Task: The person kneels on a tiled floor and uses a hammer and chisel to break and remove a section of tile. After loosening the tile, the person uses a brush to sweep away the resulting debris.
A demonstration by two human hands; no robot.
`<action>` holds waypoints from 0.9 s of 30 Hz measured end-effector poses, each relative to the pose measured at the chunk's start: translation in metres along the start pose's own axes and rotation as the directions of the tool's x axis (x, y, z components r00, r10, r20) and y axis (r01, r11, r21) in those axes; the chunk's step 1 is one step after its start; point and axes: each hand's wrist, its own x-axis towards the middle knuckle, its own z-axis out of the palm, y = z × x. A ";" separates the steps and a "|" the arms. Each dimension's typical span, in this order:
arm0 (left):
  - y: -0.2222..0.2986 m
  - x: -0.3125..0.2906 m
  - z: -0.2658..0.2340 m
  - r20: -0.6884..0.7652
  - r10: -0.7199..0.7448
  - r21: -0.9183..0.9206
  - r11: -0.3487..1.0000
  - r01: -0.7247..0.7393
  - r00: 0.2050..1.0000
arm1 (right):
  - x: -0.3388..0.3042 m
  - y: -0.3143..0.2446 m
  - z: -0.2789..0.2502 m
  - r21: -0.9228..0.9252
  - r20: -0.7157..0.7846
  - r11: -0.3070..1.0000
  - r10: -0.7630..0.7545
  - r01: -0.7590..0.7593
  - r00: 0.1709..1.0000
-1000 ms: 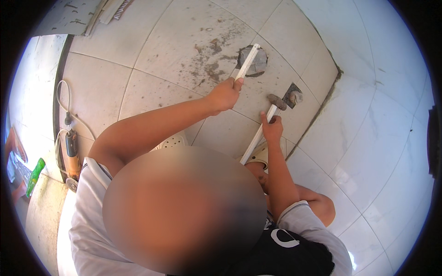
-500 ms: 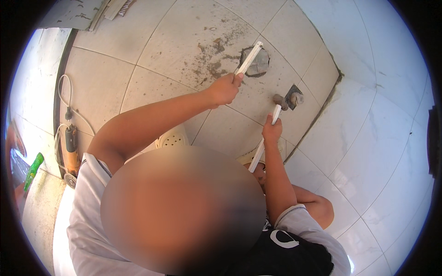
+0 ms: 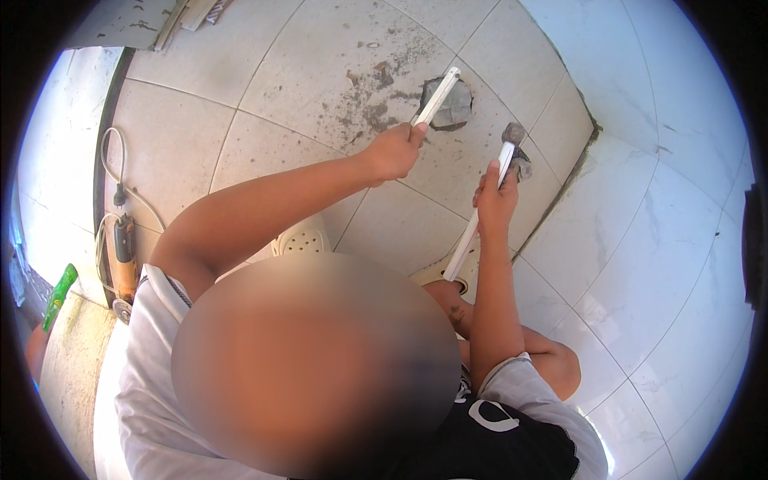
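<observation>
"What's the left hand [image 3: 392,154] gripping?"
"A white bar [image 3: 439,96], seen across the floor's [image 3: 180,144] grey patch [image 3: 458,106]."
"And the right hand [image 3: 498,206]?"
"A hammer [image 3: 466,244], its dark head [image 3: 513,134] near the smaller patch [image 3: 523,169]."

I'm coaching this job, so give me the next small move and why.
I'd probably bring the hammer toward the white bar: the right hand grips the hammer, its head apart from the bar, while the left hand holds the bar, its far end uncovered, seen against the grey patch in the floor.
</observation>
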 end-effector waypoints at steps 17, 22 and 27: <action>0.005 -0.007 -0.003 0.012 -0.039 -0.016 0.999 0.039 0.999 | 0.015 -0.097 0.043 0.049 0.118 0.985 -0.170 0.166 0.978; 0.005 -0.004 -0.004 0.023 -0.030 -0.049 0.998 0.031 0.999 | 0.024 -0.076 0.065 -0.029 0.029 0.960 -0.277 0.278 0.960; -0.002 0.003 -0.007 0.017 -0.032 -0.074 0.997 0.033 0.999 | 0.023 -0.067 0.070 -0.024 0.117 0.984 -0.173 0.177 0.978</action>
